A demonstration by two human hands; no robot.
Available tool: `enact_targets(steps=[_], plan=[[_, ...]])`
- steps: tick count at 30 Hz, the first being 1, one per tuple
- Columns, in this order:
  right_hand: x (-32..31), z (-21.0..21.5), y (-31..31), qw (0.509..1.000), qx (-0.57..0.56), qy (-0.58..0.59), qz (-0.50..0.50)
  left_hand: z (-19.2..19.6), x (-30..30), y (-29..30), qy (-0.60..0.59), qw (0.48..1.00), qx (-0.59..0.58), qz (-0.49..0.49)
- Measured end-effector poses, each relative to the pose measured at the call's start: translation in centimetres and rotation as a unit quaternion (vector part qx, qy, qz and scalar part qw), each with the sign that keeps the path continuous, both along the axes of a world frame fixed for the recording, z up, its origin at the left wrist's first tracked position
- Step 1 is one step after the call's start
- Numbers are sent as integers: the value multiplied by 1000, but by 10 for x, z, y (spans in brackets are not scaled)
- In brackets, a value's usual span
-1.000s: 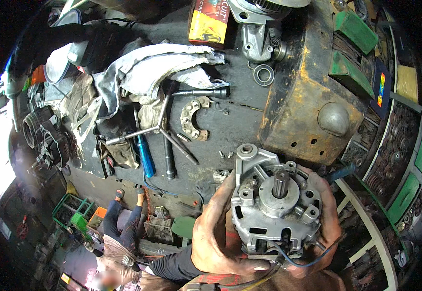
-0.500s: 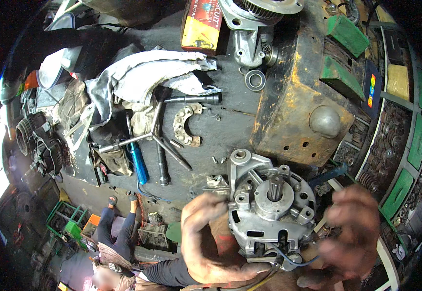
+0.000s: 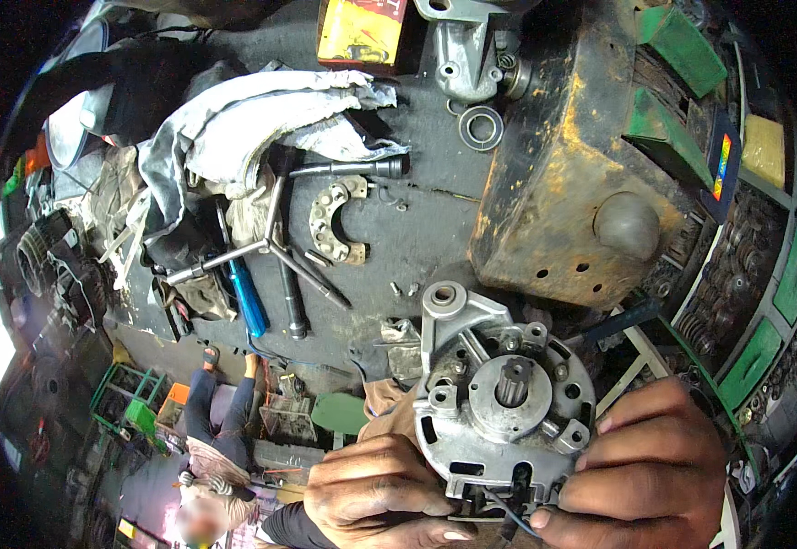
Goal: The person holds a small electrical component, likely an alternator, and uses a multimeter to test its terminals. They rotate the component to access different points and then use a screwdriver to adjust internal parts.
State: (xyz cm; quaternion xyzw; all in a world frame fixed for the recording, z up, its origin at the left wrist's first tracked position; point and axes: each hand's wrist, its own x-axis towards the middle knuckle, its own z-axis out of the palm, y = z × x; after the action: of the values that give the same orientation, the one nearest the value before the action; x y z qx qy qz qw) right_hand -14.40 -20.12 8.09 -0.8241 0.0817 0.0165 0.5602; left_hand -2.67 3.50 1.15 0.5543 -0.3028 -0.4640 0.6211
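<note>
A silver metal alternator (image 3: 482,436) with a splined shaft (image 3: 513,382) pointing up sits low and right of centre, held at the bench's near edge. My left hand (image 3: 375,499) grips its lower left side, fingers bent and thumb along the bottom. On the lower right side my right hand (image 3: 645,476) is closed around it, the thumb beside a thin bluish wire (image 3: 506,511) at the casing's lower opening. The alternator's underside and some of my fingertips are hidden.
Left of the alternator lie a Y-shaped socket wrench (image 3: 270,242), a blue-handled screwdriver (image 3: 247,297), a crescent-shaped rectifier plate (image 3: 330,220) and white rags (image 3: 224,133). A rusty metal block (image 3: 545,210) and a ring bearing (image 3: 481,128) are beyond. Another person (image 3: 220,457) is at lower left.
My right hand, blurred and apart before, has come in against the alternator's right side. My left hand has slid down to its lower left. The view has shifted a little.
</note>
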Motion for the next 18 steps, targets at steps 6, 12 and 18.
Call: enact_targets(steps=[6, 12, 18], plan=[[-7, -43, 35, 973, 2, -163, -161, 3, 2, 10, 27, 999, 28, -22], [-5, -12, -10, 999, 26, 10, 39, 1, -7, 11, 24, 999, 4, 23], [-3, -13, -10, 998, 20, -2, 62, 6, -16, 13, 63, 995, 28, 66]])
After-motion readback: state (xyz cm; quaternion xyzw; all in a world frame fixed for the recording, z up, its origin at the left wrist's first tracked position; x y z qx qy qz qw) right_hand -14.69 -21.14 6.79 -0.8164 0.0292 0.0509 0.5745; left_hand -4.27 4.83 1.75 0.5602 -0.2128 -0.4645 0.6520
